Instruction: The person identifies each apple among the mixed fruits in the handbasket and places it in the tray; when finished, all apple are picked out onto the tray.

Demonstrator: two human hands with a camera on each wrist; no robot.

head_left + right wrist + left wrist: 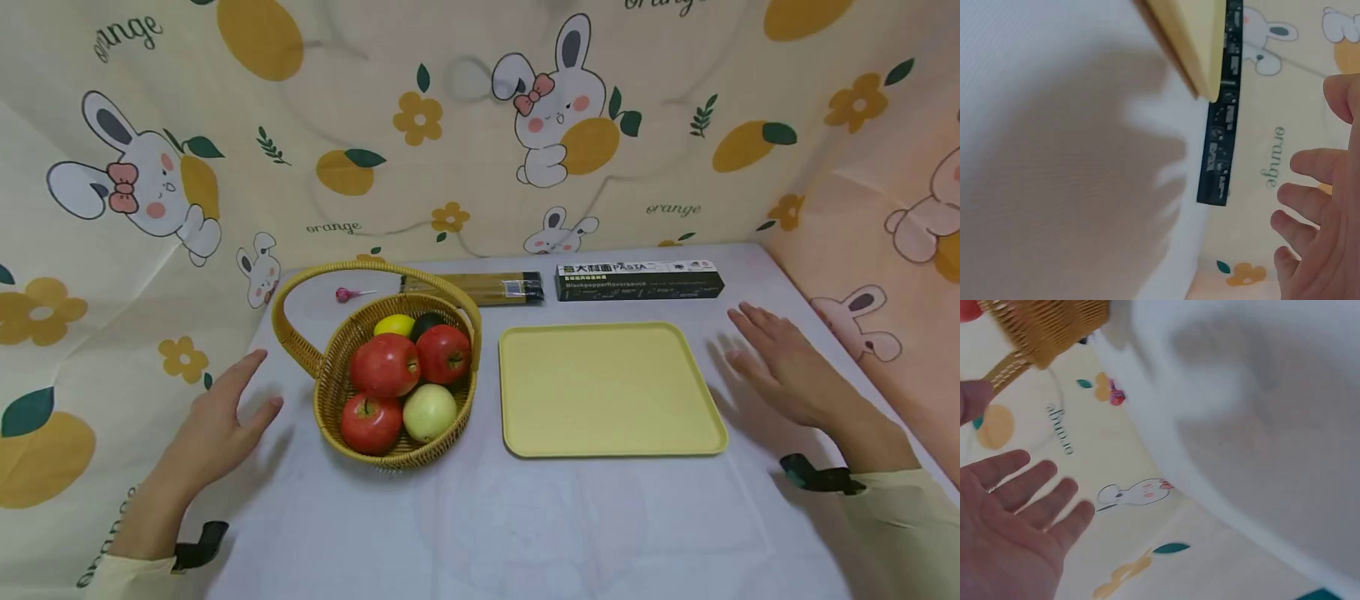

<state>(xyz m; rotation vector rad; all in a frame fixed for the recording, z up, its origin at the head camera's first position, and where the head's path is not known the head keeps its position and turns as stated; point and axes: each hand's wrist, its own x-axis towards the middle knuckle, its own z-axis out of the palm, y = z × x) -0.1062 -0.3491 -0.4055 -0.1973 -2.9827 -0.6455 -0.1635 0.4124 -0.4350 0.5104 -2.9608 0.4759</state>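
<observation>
My left hand [217, 429] is held above the table's left side, fingers extended and thumb apart, holding nothing. Nearest to it stands a wicker basket [322, 408] with a tall arched handle. Inside lie red apples [385, 365], a pale green round fruit [430, 412], a yellow fruit [393, 326] and a dark one partly hidden behind the apples. My right hand [787, 371] hovers to the right of a yellow rectangular tray [611, 392], its fingers extended and nothing in it. In the left wrist view the palm [1010, 531] shows bare, and the right wrist view shows loose fingers [1307, 203].
At the back of the white table [525, 525] lie a dark PASTA box [637, 282], a flat brown pack with black ends [480, 288] and a small pink-headed item with a thin shaft [347, 294]. A printed cloth [480, 125] hangs behind and at both sides.
</observation>
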